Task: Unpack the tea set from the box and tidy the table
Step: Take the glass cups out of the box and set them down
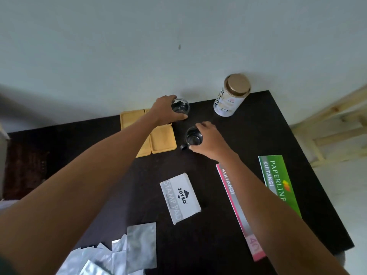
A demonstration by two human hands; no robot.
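Note:
Two small clear glass cups stand on the dark table [238, 135]. My left hand [164, 110] wraps around the far glass cup [180, 106] near the table's back edge. My right hand [208, 139] grips the near glass cup [194, 136], which has a small dark handle pointing toward me. Just left of both cups lie yellow wooden coasters [161, 140], partly hidden under my left forearm. A white tea canister [231, 96] with a gold lid stands at the back right.
A white stamp pad box [179, 198] lies mid-table. Two long receipt books, one pink [236, 211] and one green [279, 181], lie on the right. Several silver foil sachets [127, 253] are heaped at the near left. A wooden frame [327, 124] stands beyond the right edge.

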